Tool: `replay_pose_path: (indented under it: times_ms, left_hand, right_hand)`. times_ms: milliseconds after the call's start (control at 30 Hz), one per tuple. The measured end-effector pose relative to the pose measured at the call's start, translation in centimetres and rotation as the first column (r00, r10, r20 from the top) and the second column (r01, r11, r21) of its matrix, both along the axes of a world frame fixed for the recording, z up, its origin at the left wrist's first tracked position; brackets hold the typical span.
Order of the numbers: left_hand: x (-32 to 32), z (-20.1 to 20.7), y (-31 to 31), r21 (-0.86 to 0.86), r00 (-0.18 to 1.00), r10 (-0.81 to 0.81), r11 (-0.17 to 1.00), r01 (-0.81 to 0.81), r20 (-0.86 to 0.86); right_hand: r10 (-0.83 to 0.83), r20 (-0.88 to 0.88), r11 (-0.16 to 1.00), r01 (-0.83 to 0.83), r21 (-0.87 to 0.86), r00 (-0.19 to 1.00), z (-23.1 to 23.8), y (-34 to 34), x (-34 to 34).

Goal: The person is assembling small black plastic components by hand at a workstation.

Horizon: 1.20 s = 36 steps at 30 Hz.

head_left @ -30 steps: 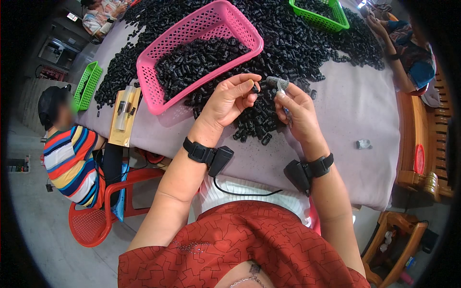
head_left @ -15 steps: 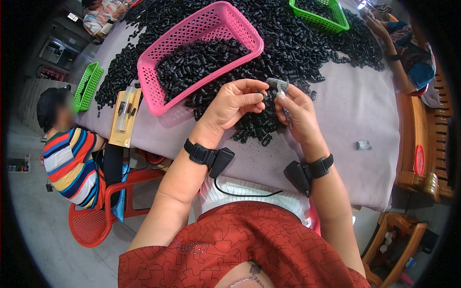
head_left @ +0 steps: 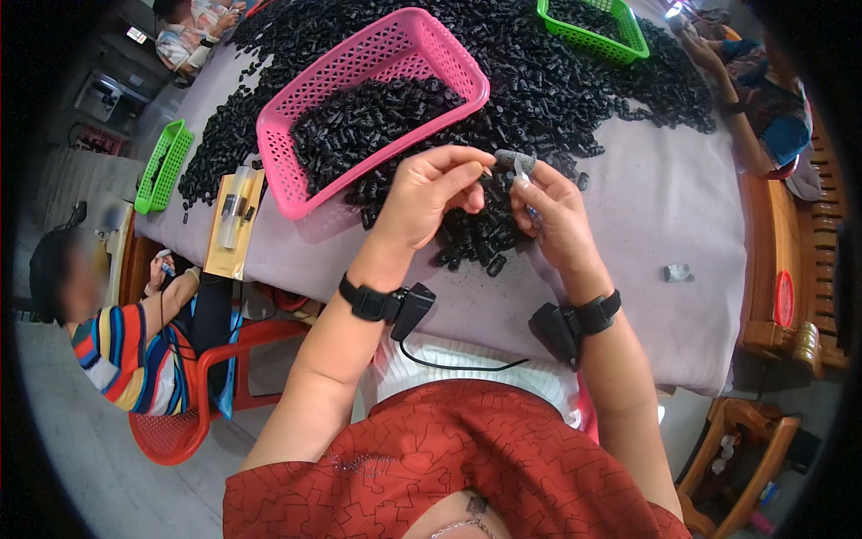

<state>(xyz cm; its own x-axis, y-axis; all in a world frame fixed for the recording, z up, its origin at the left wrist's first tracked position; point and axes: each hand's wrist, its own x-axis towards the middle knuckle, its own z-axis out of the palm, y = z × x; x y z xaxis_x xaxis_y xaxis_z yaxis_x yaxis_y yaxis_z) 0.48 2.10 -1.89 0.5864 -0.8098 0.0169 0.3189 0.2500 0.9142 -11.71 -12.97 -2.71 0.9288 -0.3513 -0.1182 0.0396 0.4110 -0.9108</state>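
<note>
Above the table's near part, my left hand (head_left: 435, 193) is closed in a pinch, thumb against forefinger; whatever it holds is too small to name. Close beside it, my right hand (head_left: 555, 211) is wrapped round a slim tool (head_left: 536, 216) with a pale, blade-like tip and a bluish grip. A speckled dark-grey cylinder (head_left: 514, 162) lies at the right fingertips, partly covered by them. Behind and below both hands spreads a heap of small black plastic parts (head_left: 480, 225). Beyond my left hand, a pink perforated basket (head_left: 373, 171) holds many of the same parts.
Green baskets stand at the far right (head_left: 588, 38) and left edge (head_left: 163, 166). A clear tube (head_left: 235, 211) lies on a yellow card (head_left: 224, 256). One grey piece (head_left: 678, 272) rests on the cloth at right. Other people sit around the table; a red chair (head_left: 166, 438) is at left.
My left fingertips have closed, and the dark part seen at them earlier no longer shows. My right hand has hardly moved. The striped-shirt person at left has leaned back from the table.
</note>
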Motion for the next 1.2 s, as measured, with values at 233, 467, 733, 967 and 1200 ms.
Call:
replay_pose_path:
  times_ms: [233,467,733,967,1200]
  left_hand:
    - [5.1,4.6,2.7,-0.238,0.432,0.599,0.731,-0.640,0.674]
    - [1.0,3.8,1.5,-0.032,0.532,0.309,0.884,-0.467,0.788]
    - [-0.5,1.7,0.3,0.452,0.244,-0.404,0.873,-0.186,0.881]
    - [0.7,0.6,-1.1,0.405,0.305,-0.323,0.876,-0.261,0.896]
    - [2.0,-0.4,-0.5,0.120,1.000,-0.026,0.992,0.024,0.016]
  right_hand:
    - [0.026,0.030,1.000,-0.026,-0.005,0.999,0.5,0.3,-0.1]
    - [0.020,0.028,0.999,-0.020,-0.034,0.999,0.2,0.1,-0.2]
    - [0.005,0.026,0.999,-0.004,-0.042,1.000,0.5,0.2,-0.3]
    - [0.018,0.039,0.999,-0.016,-0.044,0.999,0.2,0.0,-0.1]
    - [-0.002,0.009,0.999,0.003,-0.038,1.000,0.5,0.4,-0.2]
